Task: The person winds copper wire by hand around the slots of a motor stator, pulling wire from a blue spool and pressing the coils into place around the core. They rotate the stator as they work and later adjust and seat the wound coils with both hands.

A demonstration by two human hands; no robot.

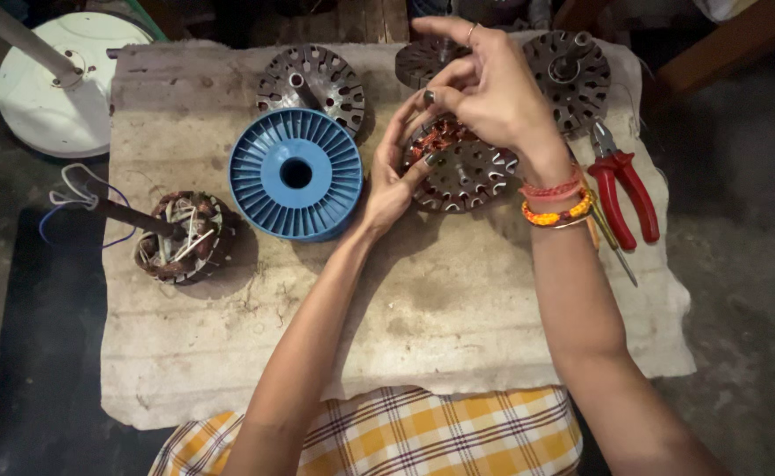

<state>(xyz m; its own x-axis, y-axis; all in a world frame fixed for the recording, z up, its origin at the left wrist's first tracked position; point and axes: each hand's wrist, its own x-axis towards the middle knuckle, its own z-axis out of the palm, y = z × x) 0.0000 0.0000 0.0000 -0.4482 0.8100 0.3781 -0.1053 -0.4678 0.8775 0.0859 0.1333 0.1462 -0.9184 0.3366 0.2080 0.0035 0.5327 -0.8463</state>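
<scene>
Dim floor surrounds a cloth-covered desk (229, 353) where, right of the blue spool (296, 174), the left hand (393, 181) grips the stator (464, 169) to brace it while the right hand (493, 88) pinches copper wire over its slots.

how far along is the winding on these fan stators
Done: the stator on its shaft at the left already carries full coils and tied leads. In hand: the left hand and right hand work copper wire into the stator under them, coils showing only on its left side. Left: three bare stators at the back show empty slots; the blue spool and red pliers lie alongside.
</scene>
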